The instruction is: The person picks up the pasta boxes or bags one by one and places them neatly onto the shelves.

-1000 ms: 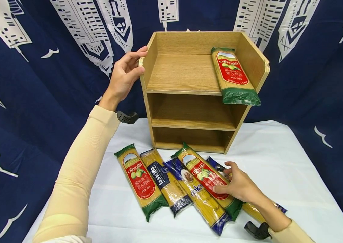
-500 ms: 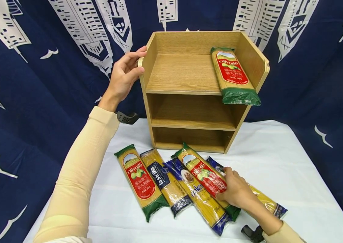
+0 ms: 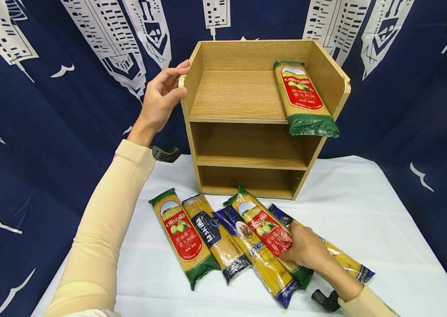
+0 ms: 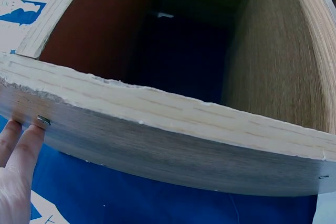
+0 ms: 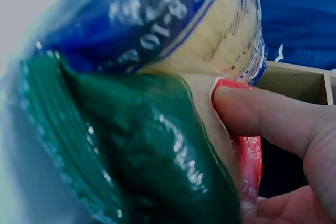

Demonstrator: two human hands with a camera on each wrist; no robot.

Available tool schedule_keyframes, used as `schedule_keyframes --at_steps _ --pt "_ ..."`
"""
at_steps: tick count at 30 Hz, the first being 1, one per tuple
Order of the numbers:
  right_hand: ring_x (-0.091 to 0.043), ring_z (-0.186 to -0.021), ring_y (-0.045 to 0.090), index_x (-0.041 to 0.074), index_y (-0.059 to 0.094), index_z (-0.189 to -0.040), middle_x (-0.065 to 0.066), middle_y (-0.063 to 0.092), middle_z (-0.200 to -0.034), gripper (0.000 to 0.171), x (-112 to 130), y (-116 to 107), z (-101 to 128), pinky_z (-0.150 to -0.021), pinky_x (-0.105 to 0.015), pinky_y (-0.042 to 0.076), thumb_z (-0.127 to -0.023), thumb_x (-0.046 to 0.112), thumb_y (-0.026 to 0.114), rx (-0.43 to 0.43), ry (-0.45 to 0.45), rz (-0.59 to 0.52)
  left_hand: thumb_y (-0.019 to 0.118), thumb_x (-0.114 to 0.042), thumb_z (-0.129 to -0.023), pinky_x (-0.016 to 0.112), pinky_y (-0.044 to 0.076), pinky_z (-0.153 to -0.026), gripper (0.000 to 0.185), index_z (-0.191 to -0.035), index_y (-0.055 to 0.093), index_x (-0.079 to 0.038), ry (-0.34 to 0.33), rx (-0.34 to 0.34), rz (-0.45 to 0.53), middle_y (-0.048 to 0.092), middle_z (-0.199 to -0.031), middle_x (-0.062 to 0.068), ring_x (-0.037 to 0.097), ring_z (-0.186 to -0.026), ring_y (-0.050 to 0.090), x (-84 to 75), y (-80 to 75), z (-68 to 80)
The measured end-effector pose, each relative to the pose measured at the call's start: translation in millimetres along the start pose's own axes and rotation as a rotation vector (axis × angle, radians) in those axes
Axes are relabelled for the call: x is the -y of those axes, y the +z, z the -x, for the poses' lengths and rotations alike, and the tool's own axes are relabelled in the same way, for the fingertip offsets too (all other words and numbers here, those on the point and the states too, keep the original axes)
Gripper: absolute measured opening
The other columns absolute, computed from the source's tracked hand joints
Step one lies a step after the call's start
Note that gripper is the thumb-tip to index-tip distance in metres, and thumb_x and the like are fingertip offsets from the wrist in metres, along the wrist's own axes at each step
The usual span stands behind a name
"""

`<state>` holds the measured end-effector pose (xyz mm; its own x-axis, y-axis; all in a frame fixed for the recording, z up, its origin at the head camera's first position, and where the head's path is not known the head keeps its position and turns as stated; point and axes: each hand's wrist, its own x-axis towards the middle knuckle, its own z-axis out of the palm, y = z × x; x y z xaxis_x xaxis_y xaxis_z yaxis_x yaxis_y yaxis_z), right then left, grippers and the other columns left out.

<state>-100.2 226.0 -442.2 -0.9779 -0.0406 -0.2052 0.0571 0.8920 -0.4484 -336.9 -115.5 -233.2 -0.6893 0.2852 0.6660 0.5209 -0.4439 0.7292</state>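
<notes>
In the head view, my left hand [image 3: 161,99] touches the left side panel of a small wooden shelf [image 3: 243,115] near its top. The left wrist view shows straight fingers [image 4: 29,148] against the panel's outer face. My right hand [image 3: 306,248] grips a green-ended Olivoilà spaghetti pack [image 3: 261,220] near its lower end, thumb on one side and fingers on the other. In the right wrist view, the thumb [image 5: 262,111] presses the wrapper beside the pack's green end [image 5: 152,140]. That pack lies between a blue-ended spaghetti pack [image 3: 259,259] and another one [image 3: 344,257], partly hidden by my right hand.
Another Olivoilà pack [image 3: 302,97] lies on the shelf's top level at right, its end overhanging the front edge. On the white tablecloth [image 3: 386,211], an Olivoilà pack [image 3: 184,237] and a La Sicilia pack [image 3: 215,237] lie at left. A blue patterned curtain [image 3: 69,110] hangs behind.
My right hand has moved slightly left and down onto the Olivoilà pack, and its fingers have closed around it. The left hand stays on the shelf.
</notes>
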Motion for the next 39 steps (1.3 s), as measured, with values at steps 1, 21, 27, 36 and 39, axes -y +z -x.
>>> schedule_keyframes --at_steps 1,21,27,36,39 --pt "-0.021 -0.071 0.059 -0.006 0.061 -0.107 -0.007 0.062 -0.079 0.066 -0.6 -0.1 -0.6 -0.062 -0.038 0.052 -0.057 0.02 0.096 0.005 0.003 -0.011 0.056 0.017 -0.09 0.041 0.039 -0.113 0.036 -0.121 0.066 0.003 0.0 -0.001 0.0 0.045 -0.154 0.022 0.029 -0.143 0.042 0.0 -0.1 0.3" --pt "-0.022 -0.074 0.064 -0.013 0.057 -0.118 -0.009 0.066 -0.085 0.063 -23.2 -4.2 -7.1 -0.065 -0.036 0.057 -0.063 -0.001 0.085 0.202 -0.072 -0.426 0.069 0.007 -0.091 0.041 0.04 -0.113 0.032 -0.122 0.066 0.002 0.003 0.027 -0.021 0.044 -0.155 0.023 0.031 -0.142 0.044 0.9 -1.7 0.7" --pt "-0.025 -0.079 0.067 -0.021 0.047 -0.13 -0.012 0.069 -0.09 0.071 -27.4 -8.4 -4.2 -0.068 -0.037 0.059 -0.07 -0.004 0.081 0.254 -0.15 -0.568 0.064 0.012 -0.09 0.043 0.04 -0.112 0.033 -0.121 0.067 0.002 0.012 0.017 -0.023 0.046 -0.153 0.022 0.03 -0.142 0.044 -2.7 -2.0 -1.4" --pt "-0.025 -0.085 0.068 -0.022 0.04 -0.137 -0.013 0.069 -0.098 0.077 -31.4 -10.0 9.3 -0.074 -0.037 0.058 -0.075 -0.002 0.081 0.218 -0.13 -0.615 0.061 0.013 -0.09 0.04 0.04 -0.112 0.033 -0.12 0.067 0.002 -0.002 0.008 -0.008 0.045 -0.153 0.023 0.031 -0.143 0.043 -2.8 0.6 -0.9" --pt "-0.026 -0.086 0.069 -0.02 0.039 -0.14 -0.014 0.07 -0.101 0.08 -28.2 -13.1 14.7 -0.076 -0.036 0.058 -0.075 -0.001 0.081 0.2 -0.13 -0.621 0.062 0.013 -0.09 0.04 0.04 -0.112 0.032 -0.12 0.067 0.002 0.001 0.007 -0.011 0.045 -0.153 0.023 0.031 -0.142 0.043 -2.6 1.2 -0.4"
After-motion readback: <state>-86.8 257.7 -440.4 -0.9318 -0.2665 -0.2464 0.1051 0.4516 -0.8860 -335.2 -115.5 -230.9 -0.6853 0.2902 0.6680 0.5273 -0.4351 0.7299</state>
